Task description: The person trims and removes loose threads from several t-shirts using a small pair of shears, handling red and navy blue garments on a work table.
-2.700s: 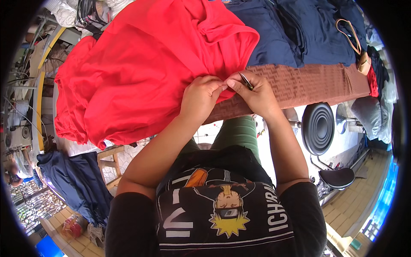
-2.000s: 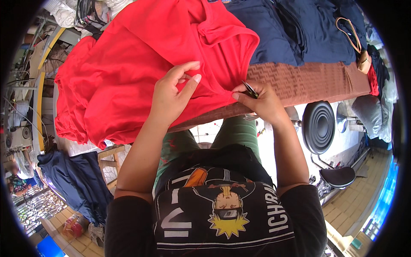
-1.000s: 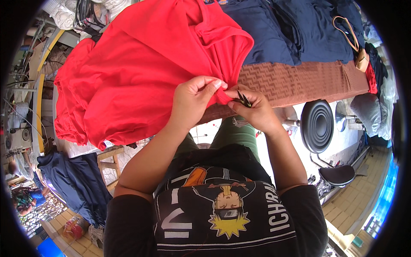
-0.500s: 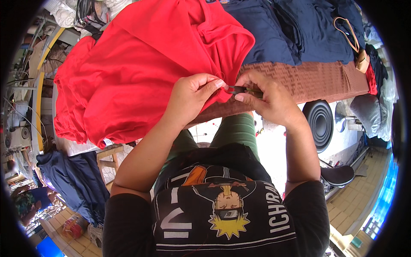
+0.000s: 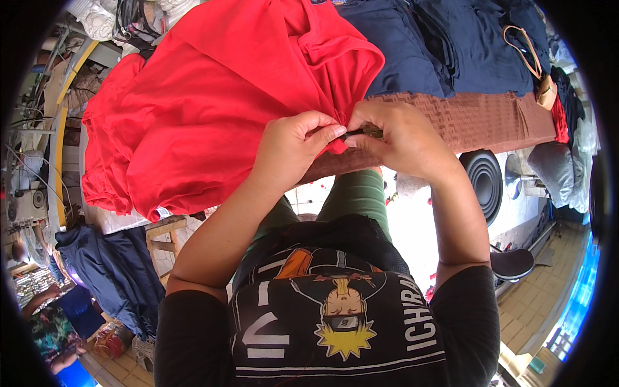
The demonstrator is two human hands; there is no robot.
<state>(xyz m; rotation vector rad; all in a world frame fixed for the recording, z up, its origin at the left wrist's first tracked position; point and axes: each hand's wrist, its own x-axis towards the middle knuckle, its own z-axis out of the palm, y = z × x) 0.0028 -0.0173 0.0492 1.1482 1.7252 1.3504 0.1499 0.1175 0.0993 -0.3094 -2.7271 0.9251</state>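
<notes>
The red garment (image 5: 219, 97) is laid across the brown-covered table (image 5: 477, 126). Its edge is pinched by the left hand (image 5: 287, 148); small dark snips (image 5: 354, 134) are gripped at that edge by the right hand (image 5: 409, 138).

Left hand (image 5: 287, 147) pinching some red cloth (image 5: 213, 97) by the desk (image 5: 490, 122) edge, right hand (image 5: 407, 138) gripping a dark tool (image 5: 353, 134) just beside those fingertips.

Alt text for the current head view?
A person's left hand pinches a red garment while the right hand holds a small dark tool close to the pinch. Navy garments lie farther back on a brown table cover.
</notes>
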